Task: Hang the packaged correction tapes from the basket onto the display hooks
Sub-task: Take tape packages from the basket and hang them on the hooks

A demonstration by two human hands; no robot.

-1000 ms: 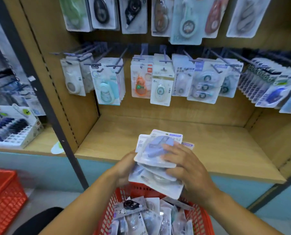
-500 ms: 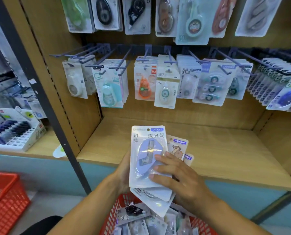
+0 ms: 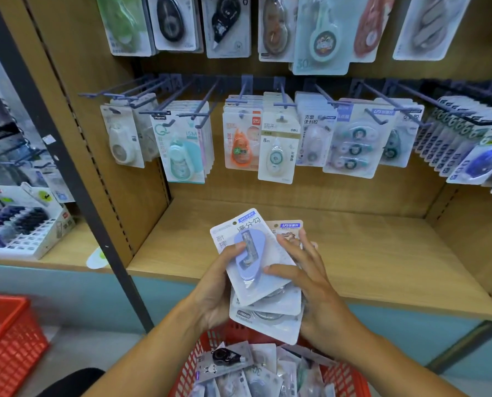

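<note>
I hold a stack of several packaged correction tapes (image 3: 263, 282) above the red basket (image 3: 210, 351). The top pack shows a lavender tape dispenser and tilts left. My left hand (image 3: 219, 287) grips the stack from the left, thumb on the top pack. My right hand (image 3: 307, 270) holds the stack's right side, fingers curled over the front. More packs (image 3: 239, 368) lie in the basket below. Blue display hooks (image 3: 204, 101) stick out of the back panel above, most bearing hung packs.
A wooden shelf (image 3: 368, 253) lies under the hooks. A dark metal upright (image 3: 76, 181) stands at the left. A second red basket (image 3: 10, 339) sits at the lower left. A box of pens (image 3: 21, 224) is on the left shelf.
Both hands raised the stack from over the basket and turned the top lavender pack face-up toward me; it now tilts to the left. The view moved closer to the shelf.
</note>
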